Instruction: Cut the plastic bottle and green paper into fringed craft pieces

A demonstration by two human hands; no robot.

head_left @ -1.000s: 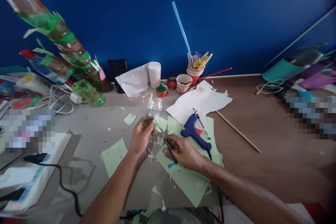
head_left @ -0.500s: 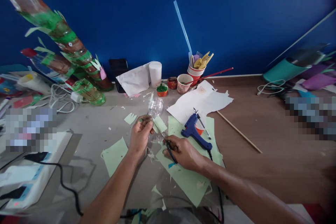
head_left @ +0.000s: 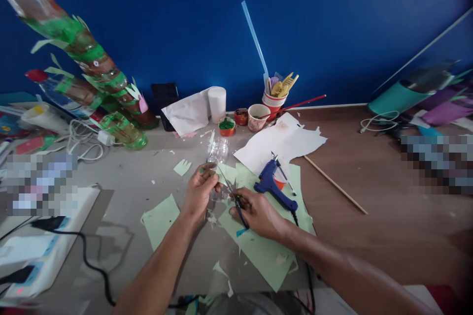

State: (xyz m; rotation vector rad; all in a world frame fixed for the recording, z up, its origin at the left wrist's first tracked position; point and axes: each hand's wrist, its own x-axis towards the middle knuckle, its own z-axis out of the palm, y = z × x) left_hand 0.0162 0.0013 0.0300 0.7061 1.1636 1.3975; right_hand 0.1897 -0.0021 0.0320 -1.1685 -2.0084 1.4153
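Your right hand (head_left: 256, 212) grips the scissors (head_left: 237, 203), long axis slanting forward and left, tips beside your left hand (head_left: 199, 191), which pinches the paper (head_left: 229, 172) ahead of your right hand

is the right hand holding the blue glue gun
No, the right hand holds scissors, while the blue glue gun lies just beyond that hand.
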